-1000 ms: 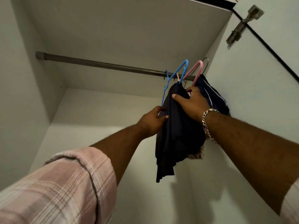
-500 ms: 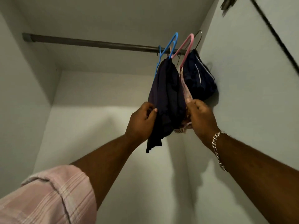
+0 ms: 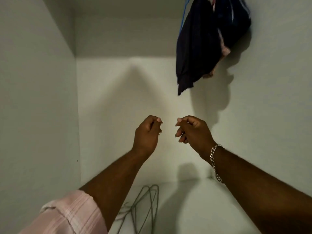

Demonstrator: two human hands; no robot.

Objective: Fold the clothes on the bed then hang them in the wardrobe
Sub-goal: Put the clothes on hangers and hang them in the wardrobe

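Both hands have let go of the garment since half a second ago and dropped well below it. Left hand (image 3: 146,134) and right hand (image 3: 192,130) hang in mid-air, fingers loosely curled, grasping nothing, close together but apart.

The dark navy garment (image 3: 197,48) now hangs unsupported at upper right on a blue hanger (image 3: 183,17), close to the wardrobe's right wall (image 3: 278,98). A second dark piece with pale stripes (image 3: 236,21) hangs just behind it, pink fabric (image 3: 225,49) showing between them. Rail out of frame now; view has tilted down.

Spare wire hangers (image 3: 145,206) lie on the wardrobe floor, below my left forearm.

Reading: this piece counts as hung. I judge the next move is back to the bed for more clothes, or picking up a spare hanger first.
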